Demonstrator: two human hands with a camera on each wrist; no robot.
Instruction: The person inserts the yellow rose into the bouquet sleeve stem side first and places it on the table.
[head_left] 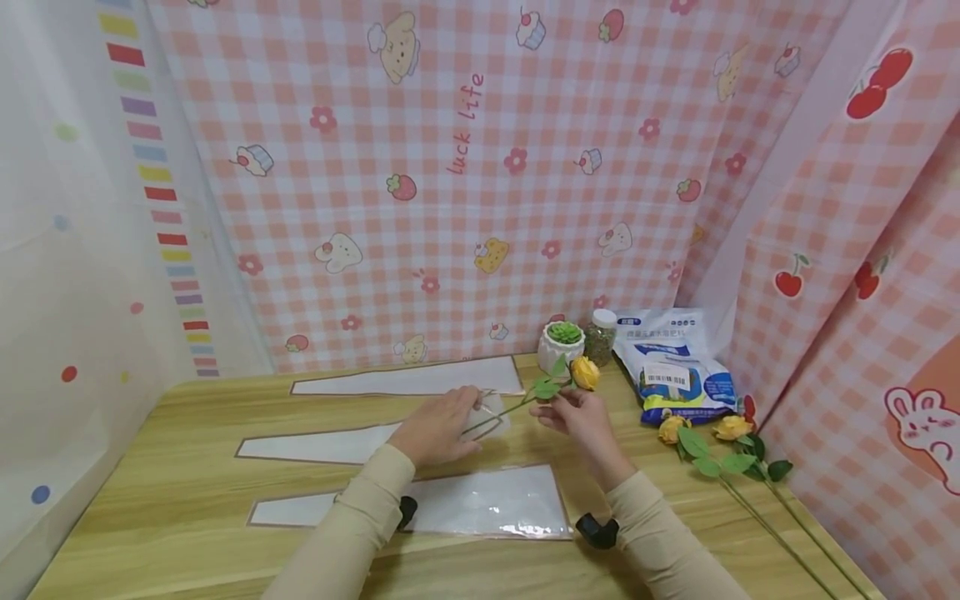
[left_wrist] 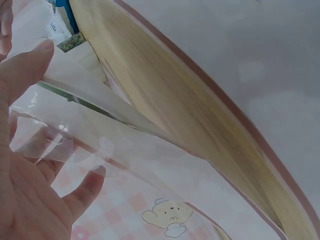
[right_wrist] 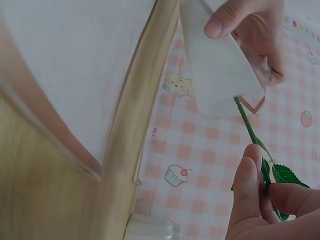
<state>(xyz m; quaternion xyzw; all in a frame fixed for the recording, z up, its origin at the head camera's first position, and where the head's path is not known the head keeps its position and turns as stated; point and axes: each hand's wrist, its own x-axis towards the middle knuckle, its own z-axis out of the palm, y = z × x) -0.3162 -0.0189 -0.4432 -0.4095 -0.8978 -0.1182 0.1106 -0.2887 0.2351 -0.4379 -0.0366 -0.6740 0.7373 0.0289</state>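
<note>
A yellow rose [head_left: 585, 373] with green leaves is tilted above the table, its bloom toward the back right. My right hand [head_left: 581, 421] pinches its green stem [right_wrist: 245, 120] near the leaves. My left hand [head_left: 438, 425] holds the wide end of a long tapered flower sleeve [head_left: 315, 446], white and clear with a brown border. Its thumb lies on one face of the sleeve, the other fingers behind the clear film. The lower stem runs inside the sleeve mouth, seen green through the film in the left wrist view. The stem's tip is hidden.
Two more tapered sleeves lie flat, one behind [head_left: 420, 379] and one in front [head_left: 495, 504]. Two yellow roses [head_left: 731, 427] rest at the right. A succulent pot [head_left: 561, 357], a jar [head_left: 600, 340] and a blue-white bag [head_left: 675, 371] stand along the back right, before a checked curtain.
</note>
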